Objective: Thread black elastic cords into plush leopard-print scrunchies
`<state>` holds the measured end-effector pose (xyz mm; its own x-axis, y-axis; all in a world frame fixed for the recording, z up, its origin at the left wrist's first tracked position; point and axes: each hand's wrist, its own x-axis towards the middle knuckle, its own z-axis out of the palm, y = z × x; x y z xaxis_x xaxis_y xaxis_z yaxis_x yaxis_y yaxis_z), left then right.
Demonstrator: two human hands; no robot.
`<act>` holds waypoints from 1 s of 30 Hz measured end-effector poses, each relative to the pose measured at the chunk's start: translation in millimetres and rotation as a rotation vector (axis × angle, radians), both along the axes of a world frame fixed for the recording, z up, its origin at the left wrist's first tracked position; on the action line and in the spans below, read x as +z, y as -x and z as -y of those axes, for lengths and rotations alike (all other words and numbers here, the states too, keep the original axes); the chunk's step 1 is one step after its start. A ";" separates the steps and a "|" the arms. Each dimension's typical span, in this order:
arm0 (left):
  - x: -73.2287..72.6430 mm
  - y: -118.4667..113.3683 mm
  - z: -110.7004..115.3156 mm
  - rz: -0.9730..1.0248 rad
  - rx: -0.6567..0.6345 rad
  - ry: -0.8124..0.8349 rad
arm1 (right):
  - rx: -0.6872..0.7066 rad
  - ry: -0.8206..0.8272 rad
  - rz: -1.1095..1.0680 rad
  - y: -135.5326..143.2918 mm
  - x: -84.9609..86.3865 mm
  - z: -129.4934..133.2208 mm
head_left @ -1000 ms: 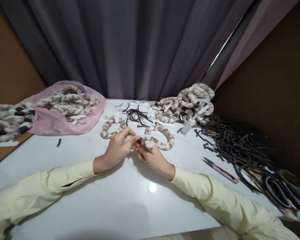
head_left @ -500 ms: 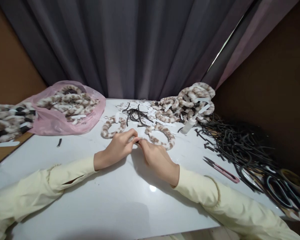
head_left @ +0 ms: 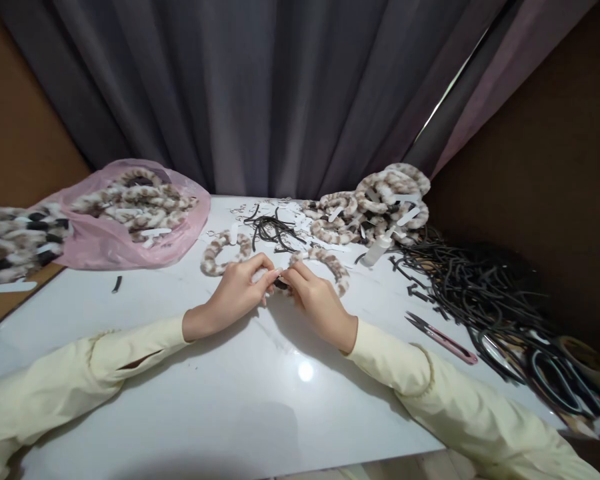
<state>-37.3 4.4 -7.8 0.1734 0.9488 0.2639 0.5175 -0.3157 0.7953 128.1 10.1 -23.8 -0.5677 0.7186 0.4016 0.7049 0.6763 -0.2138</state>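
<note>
My left hand [head_left: 240, 290] and my right hand [head_left: 317, 300] meet over the table, fingers closed in a pinch. Between their fingertips shows a short black piece [head_left: 281, 284], like a bit of black cord or tube; its ends are hidden by the fingers. Just behind my right hand is a fluffy white-and-brown ring [head_left: 336, 268], partly covered by that hand; whether it joins the black piece cannot be made out. Beyond my left hand lies another fluffy ring [head_left: 213, 257] with a white tag.
A pink plastic bag [head_left: 180, 233] of fluffy rings stands left, more rings [head_left: 395, 183] at back right. Black cords [head_left: 275, 230] lie at the back centre, a tangled heap [head_left: 485, 280] at right. Nearby are a small bottle [head_left: 377, 251], thread snips [head_left: 443, 339] and scissors [head_left: 555, 383].
My fingers have shifted their grip, and the right hand has risen slightly. More of the black piece shows between them now.
</note>
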 end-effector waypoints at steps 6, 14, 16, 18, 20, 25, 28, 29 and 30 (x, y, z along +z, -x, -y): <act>-0.9 -2.8 0.5 0.042 0.001 0.031 | 0.033 0.112 -0.191 2.3 -3.5 -8.4; -3.4 -5.5 0.8 0.228 -0.043 0.216 | 0.036 0.259 -0.316 3.8 -2.0 -12.0; -3.0 -6.2 1.5 0.270 -0.049 0.248 | 0.043 0.316 -0.331 3.5 -1.3 -11.9; -3.2 -6.7 2.0 0.309 -0.060 0.278 | 0.045 0.371 -0.329 3.1 -1.2 -12.4; -4.2 -6.5 2.1 0.330 -0.082 0.304 | 0.038 0.430 -0.327 2.5 -1.0 -14.1; -4.8 -3.7 -0.2 0.340 -0.119 0.299 | 0.064 0.605 -0.378 -1.9 5.7 -21.2; 0.3 -1.4 -1.3 0.293 -0.090 0.253 | 0.181 0.695 -0.386 -6.8 13.0 -24.1; 2.5 -0.7 -1.4 0.266 -0.083 0.240 | 0.209 0.698 -0.367 -8.3 14.9 -24.6; 4.7 -0.2 -1.4 0.238 -0.081 0.230 | 0.221 0.681 -0.343 -9.4 16.2 -24.8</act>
